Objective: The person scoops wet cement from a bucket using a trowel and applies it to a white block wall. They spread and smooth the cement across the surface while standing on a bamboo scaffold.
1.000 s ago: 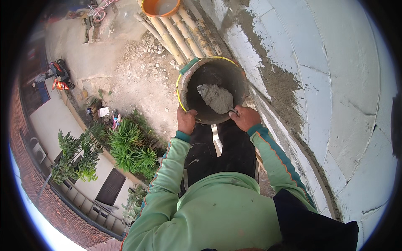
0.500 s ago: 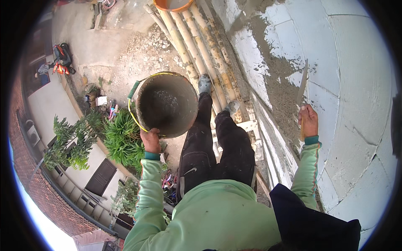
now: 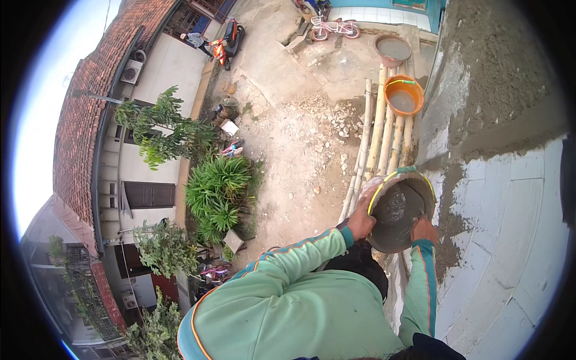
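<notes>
My left hand (image 3: 361, 221) grips the left rim of a grey, mortar-stained bucket (image 3: 390, 231) with a yellow handle and green grip. My right hand (image 3: 423, 230) is closed on a trowel at the bucket's right side, its blade (image 3: 411, 199) down inside, hard to make out against the dark interior. Beside the bucket is a pale block wall (image 3: 504, 222) with a rough band of wet grey mortar (image 3: 492, 84).
Bamboo poles (image 3: 381, 120) lie alongside the wall, bearing an orange bucket (image 3: 403, 96) and a basin of grey liquid (image 3: 393, 49). Below are rubble ground (image 3: 300, 168), plants (image 3: 216, 192), a pink bicycle (image 3: 336, 29) and a person (image 3: 197, 42) beside a scooter (image 3: 228, 42).
The trowel carried mortar out of the bucket to the wall, then returned into the bucket. The bucket has shifted right and the view has swung round, showing more of the yard.
</notes>
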`<state>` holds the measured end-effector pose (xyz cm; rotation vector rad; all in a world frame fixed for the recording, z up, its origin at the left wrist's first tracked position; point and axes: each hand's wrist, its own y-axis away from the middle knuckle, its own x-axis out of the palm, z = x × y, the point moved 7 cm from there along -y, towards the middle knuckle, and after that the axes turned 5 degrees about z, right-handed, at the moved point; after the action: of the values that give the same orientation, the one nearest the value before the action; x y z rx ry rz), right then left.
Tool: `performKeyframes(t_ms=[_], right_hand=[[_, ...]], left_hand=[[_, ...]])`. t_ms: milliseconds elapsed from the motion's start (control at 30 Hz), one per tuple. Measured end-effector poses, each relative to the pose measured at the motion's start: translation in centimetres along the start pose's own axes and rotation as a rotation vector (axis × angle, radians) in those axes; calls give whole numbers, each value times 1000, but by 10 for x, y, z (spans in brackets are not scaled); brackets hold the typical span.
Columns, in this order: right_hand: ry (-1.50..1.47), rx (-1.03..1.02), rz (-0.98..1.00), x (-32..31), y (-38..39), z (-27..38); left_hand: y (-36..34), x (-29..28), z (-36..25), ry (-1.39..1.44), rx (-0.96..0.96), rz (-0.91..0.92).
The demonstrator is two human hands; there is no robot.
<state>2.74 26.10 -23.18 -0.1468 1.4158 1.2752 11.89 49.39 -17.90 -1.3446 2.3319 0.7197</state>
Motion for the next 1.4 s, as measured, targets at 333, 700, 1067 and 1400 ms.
performKeyframes(t_ms=[333, 700, 1067, 1400], right_hand=[[221, -198, 34, -45, 44, 48], [570, -387, -203, -66, 24, 84], [204, -87, 373, -24, 16, 15], [219, -240, 62, -42, 55, 34]], left_hand=[[-3, 12, -12, 392, -161, 91], [-16, 11, -26, 366, -333, 150], [-4, -1, -34, 414, -163, 57], [12, -4, -27, 704, -338, 149]])
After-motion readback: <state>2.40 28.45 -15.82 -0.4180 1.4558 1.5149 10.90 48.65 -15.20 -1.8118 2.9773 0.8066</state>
